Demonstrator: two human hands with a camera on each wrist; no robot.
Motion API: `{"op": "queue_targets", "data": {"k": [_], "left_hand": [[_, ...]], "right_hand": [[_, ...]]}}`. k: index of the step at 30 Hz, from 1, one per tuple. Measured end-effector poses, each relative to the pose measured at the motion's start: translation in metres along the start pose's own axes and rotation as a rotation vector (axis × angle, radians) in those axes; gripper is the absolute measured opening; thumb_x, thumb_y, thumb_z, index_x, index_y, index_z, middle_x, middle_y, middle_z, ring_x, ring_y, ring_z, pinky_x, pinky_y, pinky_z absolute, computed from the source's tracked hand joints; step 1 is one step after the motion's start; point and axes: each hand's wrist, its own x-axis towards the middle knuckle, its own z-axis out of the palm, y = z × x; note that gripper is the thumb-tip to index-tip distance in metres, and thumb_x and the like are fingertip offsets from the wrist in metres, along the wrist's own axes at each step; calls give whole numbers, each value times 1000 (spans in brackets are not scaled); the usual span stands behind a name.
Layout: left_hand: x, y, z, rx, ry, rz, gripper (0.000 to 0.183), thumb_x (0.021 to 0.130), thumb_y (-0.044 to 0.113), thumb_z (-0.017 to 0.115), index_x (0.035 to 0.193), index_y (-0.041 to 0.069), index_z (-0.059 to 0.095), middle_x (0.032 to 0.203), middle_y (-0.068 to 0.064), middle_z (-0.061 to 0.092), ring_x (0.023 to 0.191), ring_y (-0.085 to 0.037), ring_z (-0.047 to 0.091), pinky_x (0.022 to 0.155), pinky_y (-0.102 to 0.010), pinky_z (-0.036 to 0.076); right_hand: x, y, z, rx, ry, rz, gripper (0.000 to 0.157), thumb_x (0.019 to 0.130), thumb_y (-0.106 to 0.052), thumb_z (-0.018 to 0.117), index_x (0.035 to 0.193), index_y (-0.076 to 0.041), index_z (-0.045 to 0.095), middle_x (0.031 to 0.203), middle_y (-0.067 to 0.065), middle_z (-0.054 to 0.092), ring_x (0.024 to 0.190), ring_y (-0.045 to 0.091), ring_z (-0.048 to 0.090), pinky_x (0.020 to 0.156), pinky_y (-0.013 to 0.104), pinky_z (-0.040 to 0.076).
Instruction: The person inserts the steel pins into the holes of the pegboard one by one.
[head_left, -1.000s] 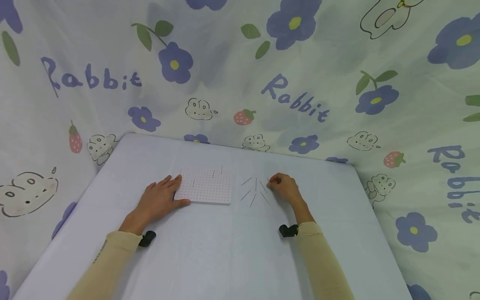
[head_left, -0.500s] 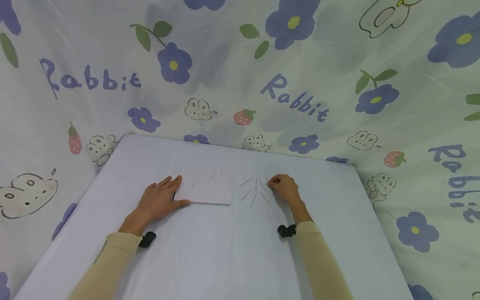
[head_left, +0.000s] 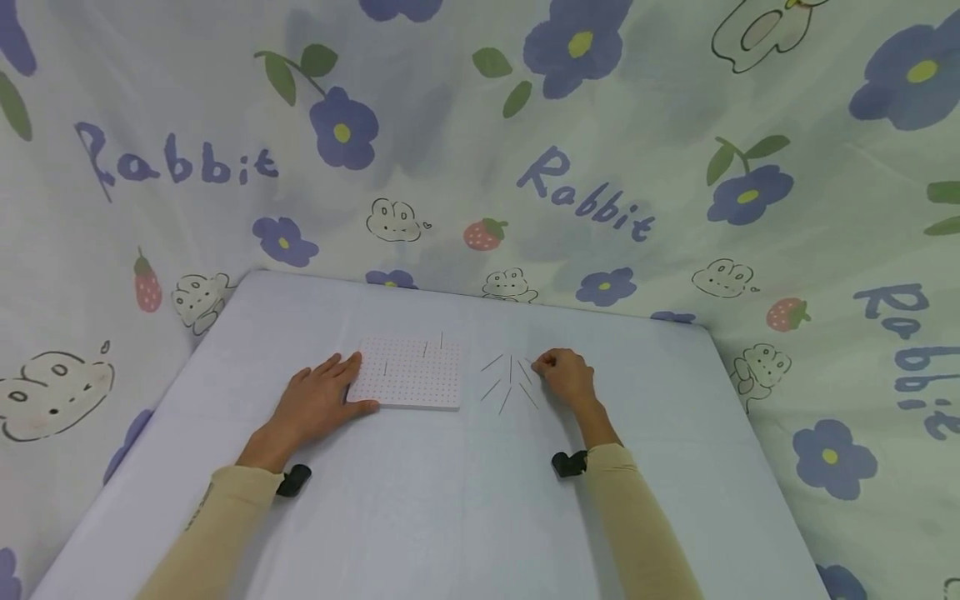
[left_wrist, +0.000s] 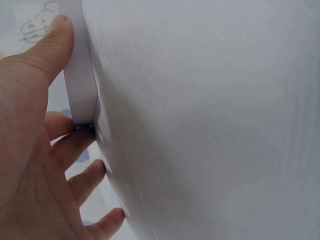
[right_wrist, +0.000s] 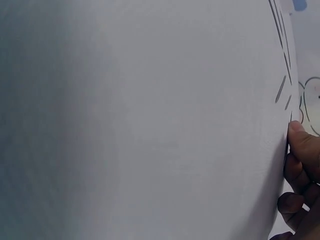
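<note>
White and rectangular, the dotted board (head_left: 408, 387) touches the left hand (head_left: 315, 404) — fingers straight, spread; the right hand (head_left: 567, 377) pinches a thin dark stick (head_left: 528, 361) at the white tabletop (head_left: 420, 517) — apparently a pick-up, calling for a steady lift.

Beige sleeves (head_left: 651, 533) cover both forearms (head_left: 213, 533), leaving the wrists (head_left: 261, 448) bare. The left hand (head_left: 313, 404) lies back upward, fingers spread, thumb stretched sideways (well clear of the index finger). The right hand (head_left: 567, 377) pinches with thumb (right_wrist: 303, 142) and index finger, its other fingers curled.
</note>
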Motion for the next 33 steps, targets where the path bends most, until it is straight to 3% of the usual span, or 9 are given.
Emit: {"op": "queue_targets", "data": {"k": [10,22,33], "left_hand": [[0,0,1,4,3,-4,97,89,63,65,155,0,34,158,-19,38,147,-44,30,112,-70,24],[1,-3,7,-4,15,-1,98,89,67,62,155,0,34,159,-18,37,148,-43,29,113,-70,23],[-1,-1,5,-3,23,0,97,89,65,63,155,0,35,159,-19,37,148,-44,29,112,-70,23]], "right_hand": [[-2,-5,2,-44,7,0,20,99,-31,66,98,-14,76,96,2,73,95,26,65,104,68,33],[-5,-7,0,-90,5,-40,20,100,-27,64,96,-12,77,93,1,73,90,24,65,101,71,34],[-3,-7,2,-104,-17,-35,20,102,-26,61,92,-14,74,94,0,72,92,24,65,105,79,24]]}}
